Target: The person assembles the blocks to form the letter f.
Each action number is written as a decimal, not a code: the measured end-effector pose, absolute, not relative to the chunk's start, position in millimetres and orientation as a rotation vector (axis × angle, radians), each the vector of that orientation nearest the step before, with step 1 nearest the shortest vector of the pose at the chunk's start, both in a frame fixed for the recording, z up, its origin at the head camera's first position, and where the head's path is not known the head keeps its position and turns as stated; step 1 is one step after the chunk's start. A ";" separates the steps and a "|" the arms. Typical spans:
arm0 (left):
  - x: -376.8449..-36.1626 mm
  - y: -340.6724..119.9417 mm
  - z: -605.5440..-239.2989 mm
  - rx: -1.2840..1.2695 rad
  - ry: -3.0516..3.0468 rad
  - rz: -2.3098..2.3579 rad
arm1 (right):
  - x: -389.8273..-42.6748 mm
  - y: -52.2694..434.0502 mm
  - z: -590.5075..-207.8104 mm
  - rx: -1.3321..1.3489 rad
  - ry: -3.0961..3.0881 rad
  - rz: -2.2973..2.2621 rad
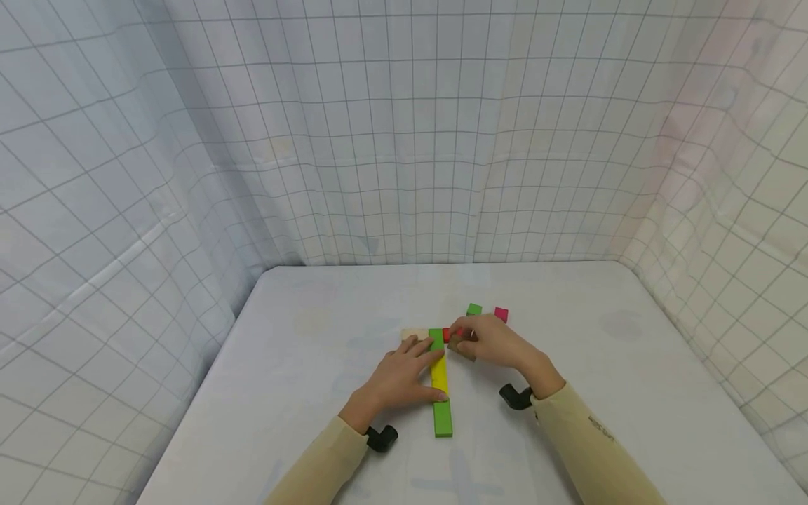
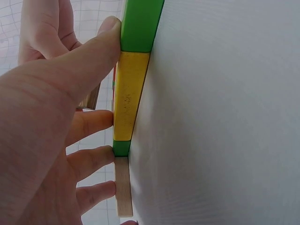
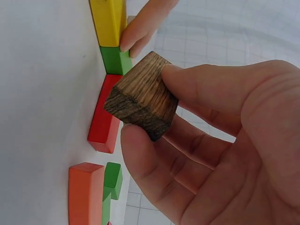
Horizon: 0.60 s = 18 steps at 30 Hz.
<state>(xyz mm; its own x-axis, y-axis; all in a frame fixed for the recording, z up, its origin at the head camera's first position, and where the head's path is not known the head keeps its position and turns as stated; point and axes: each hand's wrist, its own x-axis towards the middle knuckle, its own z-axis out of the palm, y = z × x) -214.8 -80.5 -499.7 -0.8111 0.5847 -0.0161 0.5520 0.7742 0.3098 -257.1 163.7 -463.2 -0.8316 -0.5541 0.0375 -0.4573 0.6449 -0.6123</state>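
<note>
Between thumb and fingers of my right hand (image 1: 499,341) is a dark brown wooden block (image 3: 143,93), held tilted beside a red block (image 3: 104,117). My left hand (image 1: 400,375) rests with spread fingers on a row of blocks. Its thumb (image 2: 89,58) touches where the near green block (image 1: 443,419) meets the yellow block (image 1: 438,377); its fingertips (image 2: 105,119) lie along the yellow block, far green block (image 2: 122,148) and pale wooden block (image 2: 123,187). At the row's far end, the pale block extends left and the red block right, forming a T shape.
Past my right hand lie a small green block (image 1: 474,308) and a magenta block (image 1: 501,313). An orange block (image 3: 86,194) also shows in the right wrist view. A grid-patterned curtain (image 1: 391,140) surrounds the white table (image 1: 303,393) behind and at both sides.
</note>
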 end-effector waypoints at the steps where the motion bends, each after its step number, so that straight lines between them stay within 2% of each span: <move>1: -214.8 -80.6 -499.8 0.915 2.852 0.445 | -257.8 163.3 -462.4 -0.824 2.710 -0.951; 18: -215.5 -80.3 -501.7 0.893 2.861 0.422 | -275.8 156.4 -454.5 -0.751 2.724 -1.078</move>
